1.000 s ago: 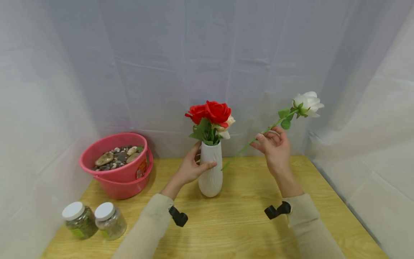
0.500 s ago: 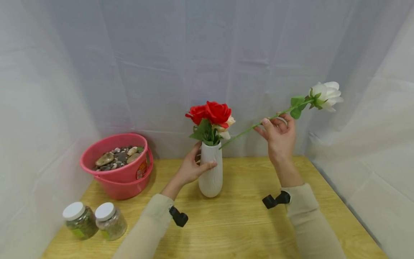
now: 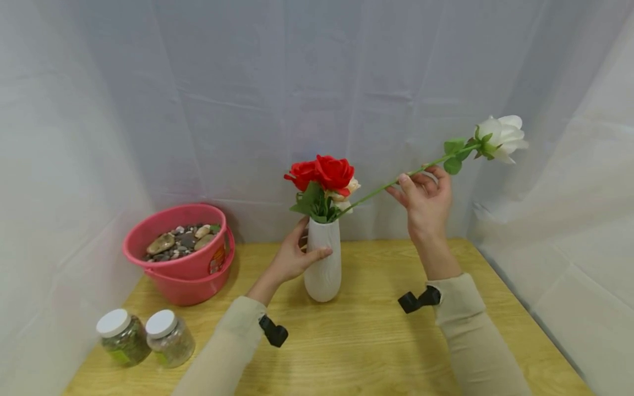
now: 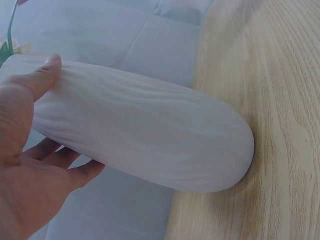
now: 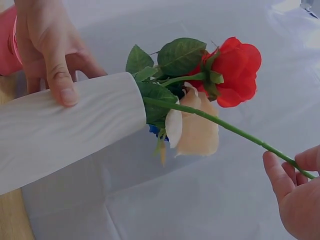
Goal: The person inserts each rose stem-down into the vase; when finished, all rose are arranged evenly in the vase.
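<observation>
A white ribbed vase (image 3: 323, 269) stands upright on the wooden table, gripped near its top by my left hand (image 3: 286, 261). The thumb lies across its front and the other fingers go round the far side, as the left wrist view (image 4: 125, 125) confirms. Red roses (image 3: 334, 174) and a cream rose (image 5: 200, 131) fill the mouth. My right hand (image 3: 428, 206) pinches the green stem of a white rose (image 3: 502, 138) midway. That stem slants down leftward, its lower end at the vase's mouth beside the leaves. In the right wrist view the bloom is out of frame.
A pink bucket (image 3: 190, 286) of stones stands at the back left. Two white-lidded jars (image 3: 124, 341) sit in front of it on the wooden table (image 3: 346, 352). Pale sheeting (image 3: 247, 110) hangs behind and at both sides. A bit of blue (image 5: 154, 131) shows behind the cream rose.
My right hand has risen and shifted slightly right, bringing the white rose's stem end up from beside the vase to its mouth. My left hand and the vase have stayed still.
</observation>
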Demonstrator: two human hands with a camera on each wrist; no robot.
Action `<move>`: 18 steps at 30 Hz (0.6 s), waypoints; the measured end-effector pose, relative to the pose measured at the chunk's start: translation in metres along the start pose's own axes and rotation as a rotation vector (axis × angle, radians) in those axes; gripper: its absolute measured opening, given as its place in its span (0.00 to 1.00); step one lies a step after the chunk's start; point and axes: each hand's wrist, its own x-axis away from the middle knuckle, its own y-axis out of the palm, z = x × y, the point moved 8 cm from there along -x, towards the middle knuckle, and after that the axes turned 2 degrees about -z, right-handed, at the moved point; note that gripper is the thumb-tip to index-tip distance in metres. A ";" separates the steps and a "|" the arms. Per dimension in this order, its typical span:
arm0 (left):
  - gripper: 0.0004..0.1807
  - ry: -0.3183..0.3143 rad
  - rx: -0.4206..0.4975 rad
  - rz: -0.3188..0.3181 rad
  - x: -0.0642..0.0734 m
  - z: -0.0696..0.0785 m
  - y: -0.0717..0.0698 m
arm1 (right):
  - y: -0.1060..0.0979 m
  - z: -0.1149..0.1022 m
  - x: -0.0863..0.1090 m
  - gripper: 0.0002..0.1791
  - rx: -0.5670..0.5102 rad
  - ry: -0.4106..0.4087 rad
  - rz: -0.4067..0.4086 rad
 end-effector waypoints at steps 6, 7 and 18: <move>0.52 -0.003 0.003 0.001 0.000 0.001 0.001 | 0.011 0.006 0.005 0.22 0.014 0.007 -0.056; 0.52 -0.003 0.004 0.002 0.000 0.001 0.001 | 0.013 0.008 0.006 0.22 0.025 0.007 -0.071; 0.51 0.027 0.020 0.004 0.001 0.003 0.001 | 0.044 0.029 0.026 0.25 0.139 -0.030 -0.205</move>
